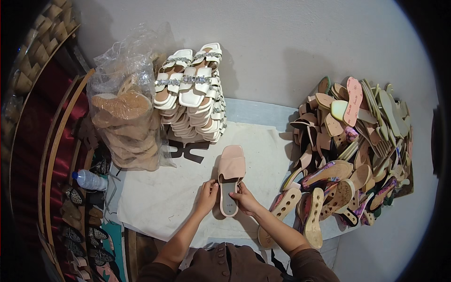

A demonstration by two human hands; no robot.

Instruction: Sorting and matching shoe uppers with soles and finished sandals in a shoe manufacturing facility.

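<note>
A pink slide sandal (232, 165) with a wide upper and a grey insole is in front of me, toe pointing away. My left hand (206, 195) grips its left edge near the heel, thumb on top. My right hand (245, 199) is closed on the opposite edge, with the thumb over the insole. The fingers beneath the sole are hidden. Below the sandal lies a whitish cloth (159, 197) covering the table.
White sandals with jewelled straps (195, 89) are stacked at the back. Left of them stands a clear plastic bag (124, 122) of tan soles. Loose soles and shoes (352, 160) are heaped on the right. A water bottle (91, 180) is by the left edge, near shoe-filled shelves.
</note>
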